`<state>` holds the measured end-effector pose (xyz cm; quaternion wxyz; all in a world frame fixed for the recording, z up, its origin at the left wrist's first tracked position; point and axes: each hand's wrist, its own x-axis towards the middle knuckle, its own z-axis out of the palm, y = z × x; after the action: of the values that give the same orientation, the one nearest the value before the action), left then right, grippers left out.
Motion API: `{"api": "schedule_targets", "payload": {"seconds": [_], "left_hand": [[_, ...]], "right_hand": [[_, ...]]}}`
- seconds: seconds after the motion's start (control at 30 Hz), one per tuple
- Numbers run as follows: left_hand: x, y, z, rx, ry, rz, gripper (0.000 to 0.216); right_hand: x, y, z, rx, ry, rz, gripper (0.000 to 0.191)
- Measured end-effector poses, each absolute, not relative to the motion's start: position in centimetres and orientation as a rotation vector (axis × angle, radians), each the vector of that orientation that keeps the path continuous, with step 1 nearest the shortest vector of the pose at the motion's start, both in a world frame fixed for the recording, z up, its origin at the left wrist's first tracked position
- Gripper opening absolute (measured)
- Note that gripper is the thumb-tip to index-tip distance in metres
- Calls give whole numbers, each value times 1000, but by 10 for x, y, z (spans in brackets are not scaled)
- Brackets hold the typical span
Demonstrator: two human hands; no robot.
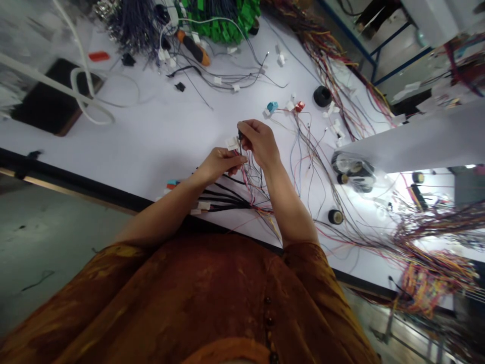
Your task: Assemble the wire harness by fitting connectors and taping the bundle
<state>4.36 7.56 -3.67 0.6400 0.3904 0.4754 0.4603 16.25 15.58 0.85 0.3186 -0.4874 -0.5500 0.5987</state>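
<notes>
White connector, one, above the table, between the hands; left hand, closed on connector wires; right hand, pinching a dark piece; risk: crossing strands could snag, jerking connector askew

The person wears a loose rust-brown top with a faint sheen, darkening to deep red-brown in the folds. Mottled golden-yellow patches mark the left sleeve and the right sleeve; both end near the elbows, above bare forearms. Small, round, dark buttons run down the front, near a curved, lighter orange-brown neckline.
</notes>
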Motion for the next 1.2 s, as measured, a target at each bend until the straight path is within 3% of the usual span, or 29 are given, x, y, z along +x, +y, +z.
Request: {"api": "schedule_targets", "payload": {"seconds": [0.43,0.6,0.7,0.9,1.2], "left_hand": [[46,78,-40,842,1079,1106,32],[49,78,-34,799,1152,1165,30],[49,78,-35,779,1161,1178,28],[44,78,-27,765,1021,1072,21],[39,50,-30,988,1424,1397,27]], "right_hand": [[164,153,7,-1238,-1472,1489,32],[201,120,9,-1288,-1918,1262,22],[216,94,3,-1311,-2189,1145,25],[214,88,-6,-1261,-2245,1046,29],[221,56,-17,-1533,-2423,848,30]]}}
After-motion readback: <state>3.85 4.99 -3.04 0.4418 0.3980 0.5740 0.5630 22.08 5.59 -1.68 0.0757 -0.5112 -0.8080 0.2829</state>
